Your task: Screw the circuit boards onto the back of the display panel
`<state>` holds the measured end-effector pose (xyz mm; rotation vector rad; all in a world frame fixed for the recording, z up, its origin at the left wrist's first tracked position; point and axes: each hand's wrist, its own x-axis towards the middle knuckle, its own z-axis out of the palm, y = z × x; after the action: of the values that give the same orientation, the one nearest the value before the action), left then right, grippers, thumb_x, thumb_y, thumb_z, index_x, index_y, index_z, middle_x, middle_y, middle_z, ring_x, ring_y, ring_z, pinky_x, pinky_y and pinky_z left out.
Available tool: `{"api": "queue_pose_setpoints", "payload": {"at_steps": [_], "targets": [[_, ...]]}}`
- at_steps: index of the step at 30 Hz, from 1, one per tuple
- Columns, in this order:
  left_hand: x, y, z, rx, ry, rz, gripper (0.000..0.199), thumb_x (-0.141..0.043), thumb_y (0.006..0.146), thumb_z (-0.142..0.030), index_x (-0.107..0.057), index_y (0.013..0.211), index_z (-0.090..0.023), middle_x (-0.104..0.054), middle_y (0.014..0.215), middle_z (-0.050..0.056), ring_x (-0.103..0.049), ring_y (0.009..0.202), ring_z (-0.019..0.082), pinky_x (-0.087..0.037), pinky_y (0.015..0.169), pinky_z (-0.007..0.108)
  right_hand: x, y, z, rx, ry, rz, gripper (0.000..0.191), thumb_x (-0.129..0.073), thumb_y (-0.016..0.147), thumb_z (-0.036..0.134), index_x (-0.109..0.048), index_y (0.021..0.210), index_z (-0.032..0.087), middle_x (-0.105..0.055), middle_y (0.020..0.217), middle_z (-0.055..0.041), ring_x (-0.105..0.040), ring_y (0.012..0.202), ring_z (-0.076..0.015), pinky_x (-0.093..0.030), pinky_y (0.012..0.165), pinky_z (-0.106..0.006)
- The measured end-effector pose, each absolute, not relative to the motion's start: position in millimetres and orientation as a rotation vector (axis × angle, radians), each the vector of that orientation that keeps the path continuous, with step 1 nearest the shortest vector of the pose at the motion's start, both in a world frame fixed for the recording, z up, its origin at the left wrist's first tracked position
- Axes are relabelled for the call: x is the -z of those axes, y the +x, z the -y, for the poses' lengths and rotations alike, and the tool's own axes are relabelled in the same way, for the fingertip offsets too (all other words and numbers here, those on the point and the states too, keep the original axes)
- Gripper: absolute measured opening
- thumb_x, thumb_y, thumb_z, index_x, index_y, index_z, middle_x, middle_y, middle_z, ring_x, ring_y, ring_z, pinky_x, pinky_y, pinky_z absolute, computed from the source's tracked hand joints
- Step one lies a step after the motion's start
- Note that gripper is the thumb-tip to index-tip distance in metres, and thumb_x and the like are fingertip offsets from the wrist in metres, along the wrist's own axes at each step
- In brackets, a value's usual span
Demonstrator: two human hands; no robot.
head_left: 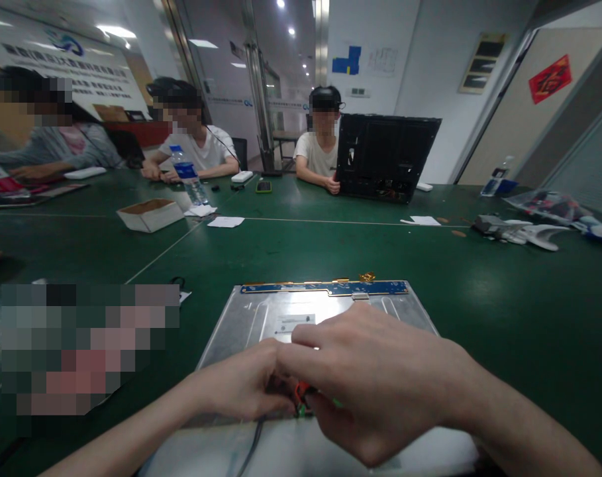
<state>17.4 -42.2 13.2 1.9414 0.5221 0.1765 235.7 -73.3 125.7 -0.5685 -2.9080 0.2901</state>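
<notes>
A flat silver metal panel (221, 331) lies in front of me, looking like the back of a display screen. Along its far edge runs a narrow blue circuit board (291, 288). My left hand (246, 381) and my right hand (370, 377) meet over the panel's near edge, fingers pinched together. Between them a small red-orange piece (301, 391), perhaps wire, shows with a bit of green beside it. The fingers cover most of it, so what each hand grips is hidden. From under my left hand a black cable (253, 445) trails toward me.
Across the green table (281, 252), a person (316, 146) holds up a large black panel (387, 159). Two more people sit at the left. An open white box (151, 215), a water bottle (187, 175) and papers (226, 222) stand mid-table; grey-white parts (519, 232) lie right.
</notes>
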Motion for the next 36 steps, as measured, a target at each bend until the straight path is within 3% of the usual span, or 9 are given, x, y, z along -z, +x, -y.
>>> {"api": "queue_pose_setpoints", "payload": {"at_steps": [9,17,21,26,30,36], "targets": [[-10,14,41,-0.116,2.05,-0.58,0.013,-0.053,0.075,-0.019,-0.063,0.083,-0.015,-0.059,0.072,0.001,-0.053,0.063,0.015,-0.04,0.052,0.019,-123,235,73,-0.234,-0.575,2.89,0.011,-0.057,0.084,0.021,-0.059,0.094,0.016,-0.062,0.081,0.0007,-0.037,0.056,-0.0103,-0.023,0.045,-0.026],[-16,18,44,-0.165,1.967,-0.571,0.019,-0.056,0.083,-0.034,-0.061,0.082,-0.015,-0.056,0.069,0.002,-0.05,0.059,0.015,-0.036,0.049,0.02,-122,234,73,-0.219,-0.612,2.893,0.016,-0.053,0.097,0.03,-0.061,0.098,0.016,-0.067,0.083,-0.0008,-0.046,0.061,-0.011,-0.026,0.05,-0.027],[-15,19,45,-0.19,1.929,-0.563,0.015,-0.055,0.079,-0.029,-0.06,0.082,-0.016,-0.057,0.071,0.002,-0.049,0.06,0.014,-0.039,0.051,0.02,-123,235,73,-0.243,-0.587,2.884,0.012,-0.056,0.091,0.024,-0.06,0.097,0.015,-0.064,0.082,0.0001,-0.04,0.058,-0.0104,-0.025,0.047,-0.026],[-19,20,44,-0.216,1.927,-0.482,0.008,-0.053,0.076,-0.019,-0.059,0.077,-0.016,-0.053,0.066,-0.002,-0.046,0.058,0.012,-0.041,0.054,0.019,-125,236,74,-0.298,-0.552,2.897,0.023,-0.06,0.078,0.018,-0.058,0.101,0.015,-0.063,0.088,-0.0009,-0.039,0.06,-0.0108,-0.026,0.045,-0.024],[-22,20,42,-0.222,2.005,-0.478,0.007,-0.054,0.076,-0.017,-0.06,0.073,-0.015,-0.05,0.064,-0.002,-0.044,0.057,0.011,-0.038,0.052,0.019,-125,236,75,-0.263,-0.54,2.903,0.018,-0.058,0.081,0.016,-0.059,0.099,0.015,-0.064,0.088,-0.0015,-0.043,0.062,-0.0112,-0.027,0.047,-0.025],[-16,15,39,-0.154,2.098,-0.544,0.011,-0.06,0.081,-0.023,-0.067,0.082,-0.015,-0.056,0.068,-0.001,-0.05,0.064,0.014,-0.044,0.058,0.019,-123,233,76,-0.223,-0.585,2.889,0.012,-0.055,0.093,0.025,-0.061,0.098,0.016,-0.067,0.084,-0.0009,-0.048,0.061,-0.0114,-0.026,0.049,-0.027]]}}
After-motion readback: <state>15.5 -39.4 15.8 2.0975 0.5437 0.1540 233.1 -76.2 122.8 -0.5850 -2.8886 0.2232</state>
